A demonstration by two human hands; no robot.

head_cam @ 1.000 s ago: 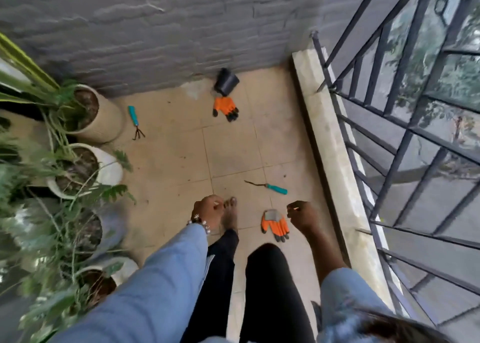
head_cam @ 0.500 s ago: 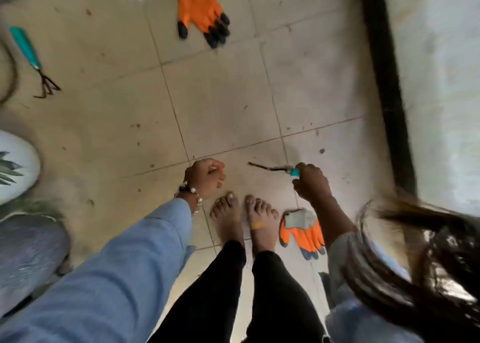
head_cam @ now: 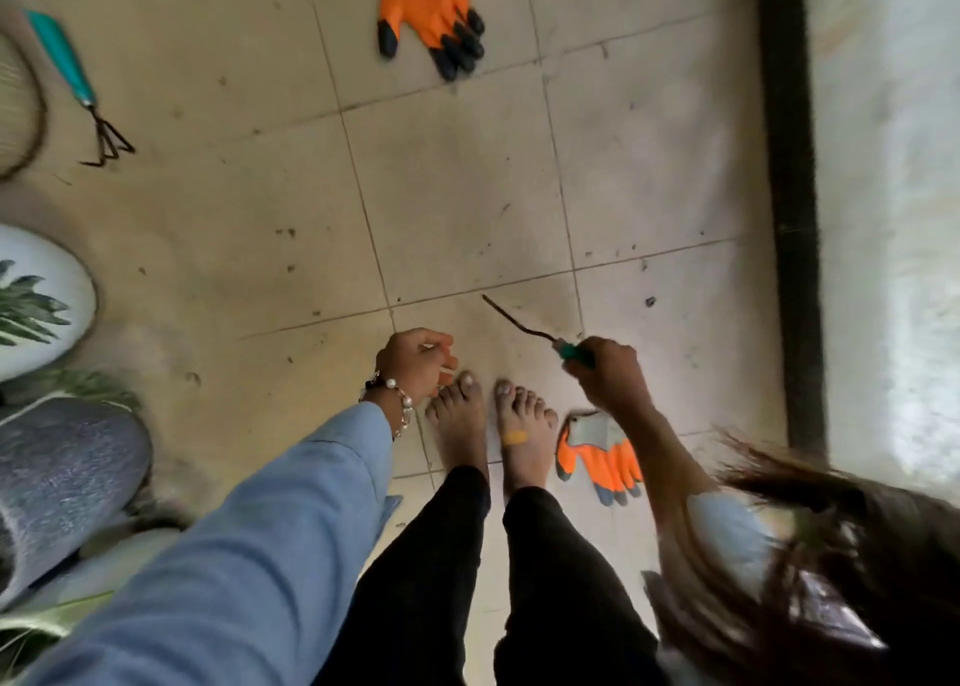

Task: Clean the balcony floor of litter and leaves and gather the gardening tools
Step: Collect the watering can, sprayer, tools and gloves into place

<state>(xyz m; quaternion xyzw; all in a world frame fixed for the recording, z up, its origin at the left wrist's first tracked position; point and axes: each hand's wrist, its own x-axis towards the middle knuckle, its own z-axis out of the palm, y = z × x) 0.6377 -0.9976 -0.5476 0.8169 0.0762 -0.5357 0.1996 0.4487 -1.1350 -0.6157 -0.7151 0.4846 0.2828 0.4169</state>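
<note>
She bends forward over her bare feet point(head_cam: 488, 420), both arms reaching down. Her right hand point(head_cam: 608, 373) is curled round the handle of a tool point(head_cam: 540, 334), forearm bare, sleeve pushed up near the elbow. Her left hand point(head_cam: 415, 360) hangs beside the toes, fingers curled in; whether it holds anything is unclear. A bracelet point(head_cam: 397, 399) circles that wrist above a blue sleeve point(head_cam: 270, 519).
</note>
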